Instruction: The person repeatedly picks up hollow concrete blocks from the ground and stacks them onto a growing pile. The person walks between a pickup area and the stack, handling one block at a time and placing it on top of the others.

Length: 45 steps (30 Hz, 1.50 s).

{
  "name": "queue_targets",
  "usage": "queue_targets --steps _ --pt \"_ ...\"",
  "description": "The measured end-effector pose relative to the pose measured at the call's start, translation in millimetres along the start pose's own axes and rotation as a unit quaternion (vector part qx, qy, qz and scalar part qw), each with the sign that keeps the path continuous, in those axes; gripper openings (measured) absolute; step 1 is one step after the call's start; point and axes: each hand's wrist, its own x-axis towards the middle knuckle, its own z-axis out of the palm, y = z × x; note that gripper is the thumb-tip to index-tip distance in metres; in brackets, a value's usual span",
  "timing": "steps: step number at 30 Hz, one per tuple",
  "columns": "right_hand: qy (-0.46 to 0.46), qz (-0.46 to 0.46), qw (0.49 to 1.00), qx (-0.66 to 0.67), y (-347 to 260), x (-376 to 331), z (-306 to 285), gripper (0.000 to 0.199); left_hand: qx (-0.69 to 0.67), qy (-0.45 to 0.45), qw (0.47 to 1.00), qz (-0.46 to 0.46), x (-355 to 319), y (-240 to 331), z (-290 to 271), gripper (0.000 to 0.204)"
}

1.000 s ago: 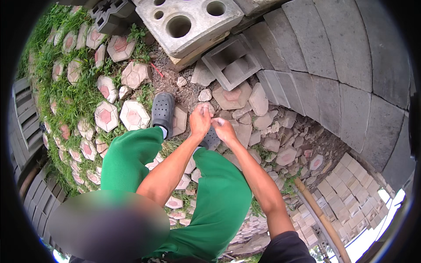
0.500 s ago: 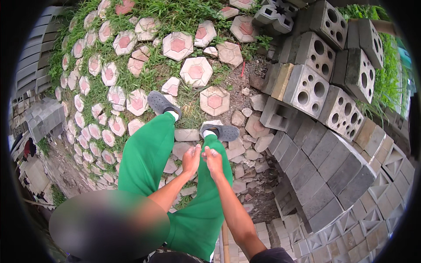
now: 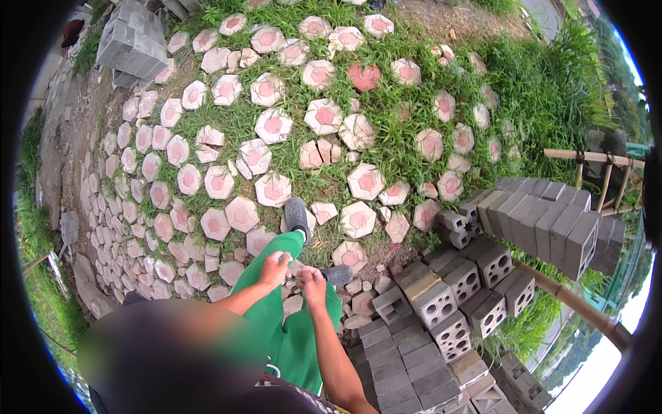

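Outdoors, a person in green trousers [image 3: 289, 331] is standing on a yard of hexagonal paving stones [image 3: 272, 190] with pink centres, grass [image 3: 414, 117] growing up between them. Both hands are meeting in front of the body, just above the trousers: the left hand [image 3: 274, 268] and the right hand [image 3: 312, 281] are curling narrow with fingertips nearly touching, and whether they are pinching anything small between them I cannot tell. Grey shoes [image 3: 296, 215] are resting on the stones just beyond the hands, one ahead and one [image 3: 338, 275] beside the right hand. Right of the trousers, broken stone pieces [image 3: 358, 303] are lying against stacked grey hollow concrete blocks [image 3: 455, 297], which are running on toward the lower edge. Further right of those blocks, a taller row of blocks [image 3: 545, 221] is sitting under a bamboo frame [image 3: 600, 172]. Far beyond the paving stones, at the upper left, another grey block pile [image 3: 131, 41] is standing by bare earth.
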Motion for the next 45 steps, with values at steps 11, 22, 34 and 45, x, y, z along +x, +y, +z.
queue_targets --steps 11,22,34,45 --pt "-0.184 -0.051 0.96 -0.205 -176 -41 119 0.027 -0.253 0.11 0.959 0.061 -69 109 -120 0.038" --pt "-0.287 -0.116 0.891 -0.331 -394 -11 240 0.027 -0.374 0.183 0.901 0.123 -12 262 -190 0.039" --pt "-0.413 -0.068 0.799 -0.432 -462 14 361 0.022 -0.471 0.298 0.822 0.114 -42 292 -226 0.037" --pt "-0.505 0.009 0.648 -0.57 -371 -27 498 0.026 -0.568 0.392 0.711 0.134 -46 241 -322 0.037"
